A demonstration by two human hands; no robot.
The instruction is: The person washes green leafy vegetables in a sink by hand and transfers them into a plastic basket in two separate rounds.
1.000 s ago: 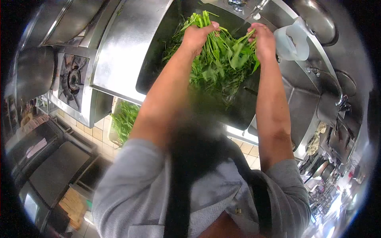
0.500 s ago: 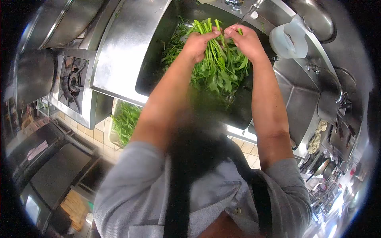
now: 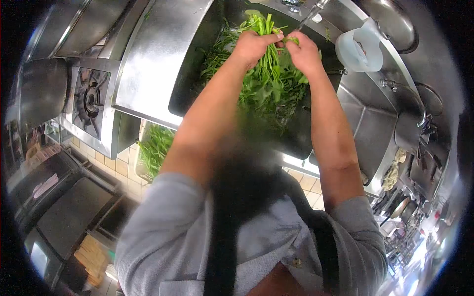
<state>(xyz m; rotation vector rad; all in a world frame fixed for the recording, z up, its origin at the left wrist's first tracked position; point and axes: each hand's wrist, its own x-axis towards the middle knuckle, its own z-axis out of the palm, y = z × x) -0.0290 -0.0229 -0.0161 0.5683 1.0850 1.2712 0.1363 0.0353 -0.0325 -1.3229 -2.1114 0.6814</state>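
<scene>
My left hand (image 3: pixel 251 48) is closed round a bunch of leafy greens (image 3: pixel 268 79). Their pale green stems stick up past my thumb, and the leaves hang down over the sink (image 3: pixel 188 81). Close beside it, my right hand (image 3: pixel 304 53) is closed in a pinch on a green stem at the top right of the bunch. Its fingertips are partly hidden. More loose greens (image 3: pixel 217 61) lie in the sink beneath and to the left of the bunch.
A tap (image 3: pixel 316 11) reaches in at the top of the sink. A translucent plastic jug (image 3: pixel 353 54) stands at its right, near a second basin (image 3: pixel 370 123). Below the steel counter (image 3: pixel 153 59) is a basket of greens (image 3: pixel 157 145). A gas burner (image 3: pixel 92 100) is further left.
My right hand has turned and lowered slightly, its fingers now curled more tightly by the stems. The bunch in my left hand has shifted a little, its leaves drawn closer together.
</scene>
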